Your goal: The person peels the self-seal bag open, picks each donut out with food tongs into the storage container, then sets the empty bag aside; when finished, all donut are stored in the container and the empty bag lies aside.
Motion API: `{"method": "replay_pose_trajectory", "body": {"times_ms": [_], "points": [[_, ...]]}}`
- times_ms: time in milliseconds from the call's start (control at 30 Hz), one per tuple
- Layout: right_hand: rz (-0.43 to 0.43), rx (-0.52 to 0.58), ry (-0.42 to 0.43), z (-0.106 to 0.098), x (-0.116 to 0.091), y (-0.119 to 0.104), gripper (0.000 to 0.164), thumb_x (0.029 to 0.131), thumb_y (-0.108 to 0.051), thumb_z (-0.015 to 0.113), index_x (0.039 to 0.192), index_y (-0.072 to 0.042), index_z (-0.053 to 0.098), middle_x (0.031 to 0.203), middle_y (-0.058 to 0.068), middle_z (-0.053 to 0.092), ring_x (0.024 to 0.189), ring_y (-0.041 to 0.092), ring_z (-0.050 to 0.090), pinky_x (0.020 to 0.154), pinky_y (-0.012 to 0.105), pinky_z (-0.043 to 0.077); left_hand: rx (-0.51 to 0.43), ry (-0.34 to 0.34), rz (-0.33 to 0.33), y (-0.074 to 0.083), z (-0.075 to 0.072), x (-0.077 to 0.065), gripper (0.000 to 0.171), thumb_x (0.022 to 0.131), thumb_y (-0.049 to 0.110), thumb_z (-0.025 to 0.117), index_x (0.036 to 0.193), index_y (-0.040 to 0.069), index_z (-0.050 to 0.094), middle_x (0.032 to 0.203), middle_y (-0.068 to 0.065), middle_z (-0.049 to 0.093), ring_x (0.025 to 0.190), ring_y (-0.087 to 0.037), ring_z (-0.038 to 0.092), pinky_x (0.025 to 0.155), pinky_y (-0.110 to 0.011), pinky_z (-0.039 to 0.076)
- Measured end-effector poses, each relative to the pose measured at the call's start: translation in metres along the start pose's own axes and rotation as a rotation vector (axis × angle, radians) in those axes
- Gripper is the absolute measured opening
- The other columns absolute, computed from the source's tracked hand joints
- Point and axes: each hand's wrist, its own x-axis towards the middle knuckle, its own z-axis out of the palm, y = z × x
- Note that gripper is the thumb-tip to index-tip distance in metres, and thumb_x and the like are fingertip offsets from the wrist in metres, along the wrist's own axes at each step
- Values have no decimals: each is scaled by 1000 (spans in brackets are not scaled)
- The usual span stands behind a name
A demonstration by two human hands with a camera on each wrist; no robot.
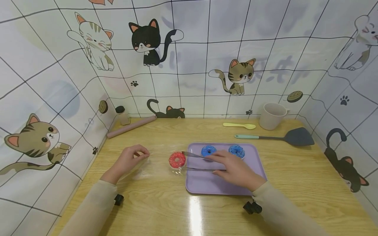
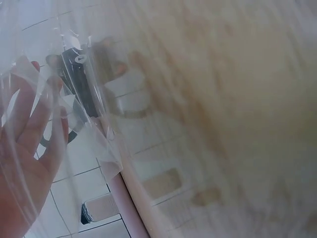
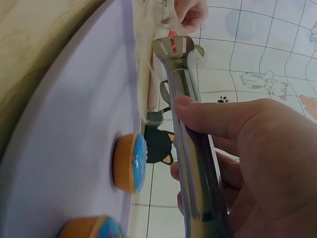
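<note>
In the head view, my left hand (image 1: 127,162) pinches a clear plastic bag (image 1: 156,165) with thumb and fingers. Its film covers much of the left wrist view. My right hand (image 1: 236,168) grips metal tongs (image 3: 195,163) whose arms stand apart, tips pointing left. Close by those tips is a red-topped doughnut (image 1: 172,160), beside the tray's left edge, with film around it. Whether the tongs touch it, I cannot tell. Two blue-topped doughnuts (image 1: 204,151) lie on the purple tray (image 1: 203,185) beneath and behind my right hand.
At the back left are a rolling pin (image 1: 133,127) and a black-capped jar (image 1: 123,117). Toward the back right lie a yellow spoon (image 1: 239,125) and a dark spatula (image 1: 298,137), with a beige mug (image 1: 271,117) behind. Cat-print sheeting encloses the wooden table.
</note>
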Motion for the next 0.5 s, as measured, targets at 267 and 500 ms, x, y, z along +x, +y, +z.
{"method": "replay_pose_trajectory", "body": {"times_ms": [267, 500], "points": [[32, -17, 78, -13, -39, 17, 57, 86, -30, 86, 140, -26, 66, 136, 5, 66, 124, 27, 64, 97, 50, 57, 6, 4, 16, -4, -2, -3, 9, 98, 21, 72, 105, 16, 77, 107, 9, 73, 100, -12, 67, 85, -34, 57], [26, -38, 106, -28, -71, 27, 59, 84, -26, 88, 139, -25, 66, 132, 1, 67, 120, 23, 65, 92, 47, 59, 14, 8, 15, -8, -3, -4, 9, 98, 23, 72, 104, 18, 77, 108, 9, 74, 100, -11, 67, 85, -33, 57]]}}
